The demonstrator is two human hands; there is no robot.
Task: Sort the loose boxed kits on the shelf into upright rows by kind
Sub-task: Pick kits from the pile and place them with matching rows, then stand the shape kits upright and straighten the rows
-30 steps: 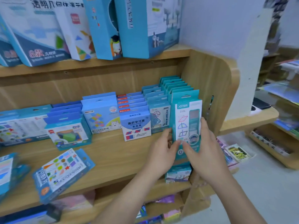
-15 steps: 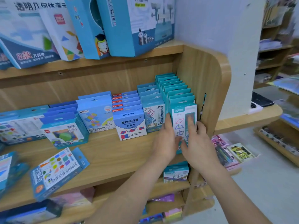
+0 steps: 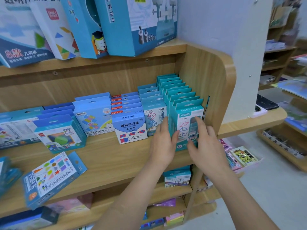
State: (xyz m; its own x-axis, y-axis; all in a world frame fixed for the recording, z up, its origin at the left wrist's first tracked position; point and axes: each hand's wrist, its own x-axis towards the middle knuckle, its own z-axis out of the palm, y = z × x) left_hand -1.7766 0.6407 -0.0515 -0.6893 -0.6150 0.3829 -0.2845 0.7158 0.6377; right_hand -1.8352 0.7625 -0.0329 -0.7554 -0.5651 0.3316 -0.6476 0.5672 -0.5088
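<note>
I can't read the lower front of the teal kit [image 3: 186,128]: my left hand [image 3: 163,145] and right hand [image 3: 206,143] cover it. The boxes behind it show only their top flaps. The far-left box [image 3: 6,173] runs off frame, blurred.

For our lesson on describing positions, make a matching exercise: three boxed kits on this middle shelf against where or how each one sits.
Things:
1. teal kit
2. shapes kit
3. white-and-blue kit

Places:
A. lying flat near the shelf's front edge, at the left
B. upright between both hands, heading the rightmost row
C. upright, heading the row with red labels on the box tops

Pairs: 1-B, 2-A, 3-C
</note>
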